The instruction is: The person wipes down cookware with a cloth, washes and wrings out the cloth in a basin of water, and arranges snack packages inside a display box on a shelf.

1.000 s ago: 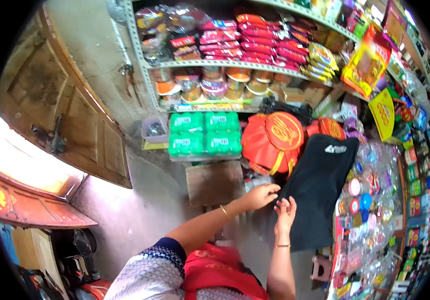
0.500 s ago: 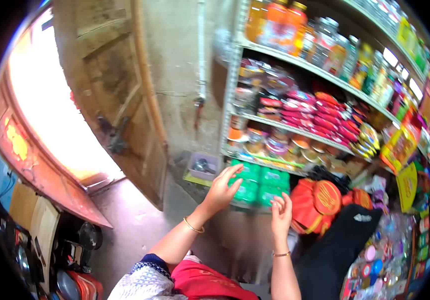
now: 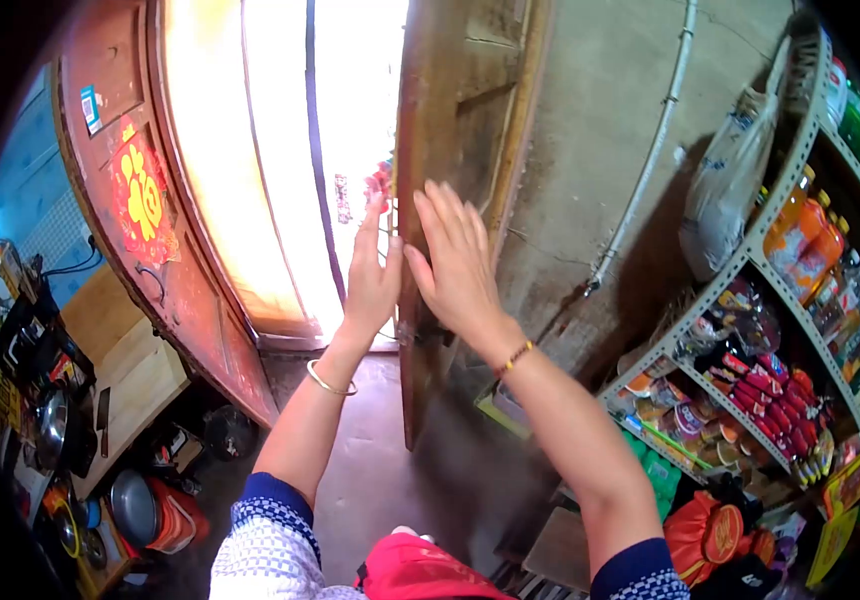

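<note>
My left hand (image 3: 374, 275) is raised in front of the bright doorway (image 3: 280, 150), fingers stretched out and holding nothing. Close beside it, my right hand (image 3: 458, 262) is held up with flat, extended fingers, its thumb side toward the left hand. A narrow gap shows between the two hands. Behind the right hand stands a worn wooden door leaf (image 3: 440, 110); the frames do not clearly show any contact with it. A bangle (image 3: 332, 380) circles my left wrist, and a bracelet (image 3: 515, 357) my right.
A reddish door leaf (image 3: 100, 70) with a red-and-gold paper sign (image 3: 140, 195) is at the left. Below it are a wooden board (image 3: 140, 390) and an orange bucket (image 3: 178, 515). Metal shelves (image 3: 750, 250) with bottles and packets stand at the right, near a hanging plastic bag (image 3: 730, 185).
The view has swung left toward the doorway, moving the shelves to the right edge. Both hands have risen and come closer together, and their fingers are straighter.
</note>
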`<action>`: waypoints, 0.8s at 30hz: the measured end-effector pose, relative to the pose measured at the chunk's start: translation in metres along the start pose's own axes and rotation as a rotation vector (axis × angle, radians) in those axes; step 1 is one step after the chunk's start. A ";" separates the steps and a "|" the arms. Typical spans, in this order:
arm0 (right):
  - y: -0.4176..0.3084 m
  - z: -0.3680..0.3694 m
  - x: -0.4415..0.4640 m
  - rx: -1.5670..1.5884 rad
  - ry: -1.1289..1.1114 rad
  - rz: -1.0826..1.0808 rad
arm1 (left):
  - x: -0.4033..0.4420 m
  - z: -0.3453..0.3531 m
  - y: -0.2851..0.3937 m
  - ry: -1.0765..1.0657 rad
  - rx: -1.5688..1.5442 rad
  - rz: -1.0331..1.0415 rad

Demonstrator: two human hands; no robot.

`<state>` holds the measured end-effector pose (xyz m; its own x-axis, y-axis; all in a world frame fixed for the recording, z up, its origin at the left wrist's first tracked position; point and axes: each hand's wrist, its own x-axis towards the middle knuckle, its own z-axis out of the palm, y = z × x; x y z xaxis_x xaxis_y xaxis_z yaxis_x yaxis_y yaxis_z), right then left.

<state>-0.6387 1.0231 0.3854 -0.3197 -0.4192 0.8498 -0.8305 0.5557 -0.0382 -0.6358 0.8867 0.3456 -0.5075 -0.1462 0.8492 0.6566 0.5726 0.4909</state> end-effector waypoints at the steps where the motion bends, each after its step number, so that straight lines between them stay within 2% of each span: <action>1: 0.001 0.009 0.015 -0.046 0.013 -0.024 | 0.003 0.005 -0.009 -0.025 -0.024 -0.030; 4: 0.008 0.025 0.053 -0.156 0.031 -0.074 | 0.009 0.027 -0.027 -0.018 -0.075 -0.005; 6: 0.016 0.023 0.069 -0.340 -0.031 -0.217 | 0.010 0.046 -0.023 -0.014 -0.232 -0.143; 7: 0.021 0.022 0.073 -0.435 -0.126 -0.194 | 0.011 0.053 -0.018 0.072 -0.185 -0.103; 8: 0.026 0.020 0.074 -0.444 -0.118 -0.192 | 0.010 0.055 -0.018 0.070 -0.190 -0.092; 10: 0.036 0.009 0.071 -0.511 -0.153 -0.289 | 0.007 0.063 -0.015 0.064 -0.168 -0.212; 12: 0.042 0.001 0.065 -0.563 -0.163 -0.273 | 0.003 0.071 -0.010 0.053 -0.224 -0.211; 17: 0.059 -0.030 0.043 -0.570 -0.175 -0.255 | -0.013 0.089 0.020 -0.079 -0.126 -0.149; 18: 0.064 -0.040 0.038 -0.569 -0.181 -0.259 | -0.016 0.095 0.024 -0.115 -0.295 -0.174; 22: 0.075 -0.086 0.018 -0.601 -0.198 -0.229 | -0.026 0.122 0.057 -0.160 -0.403 -0.168; 24: 0.083 -0.108 0.009 -0.618 -0.202 -0.202 | -0.033 0.139 0.066 -0.236 -0.349 -0.135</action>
<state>-0.6610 1.1426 0.4469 -0.3142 -0.6507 0.6913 -0.4893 0.7350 0.4695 -0.6533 1.0410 0.3227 -0.6885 0.0105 0.7251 0.7043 0.2482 0.6651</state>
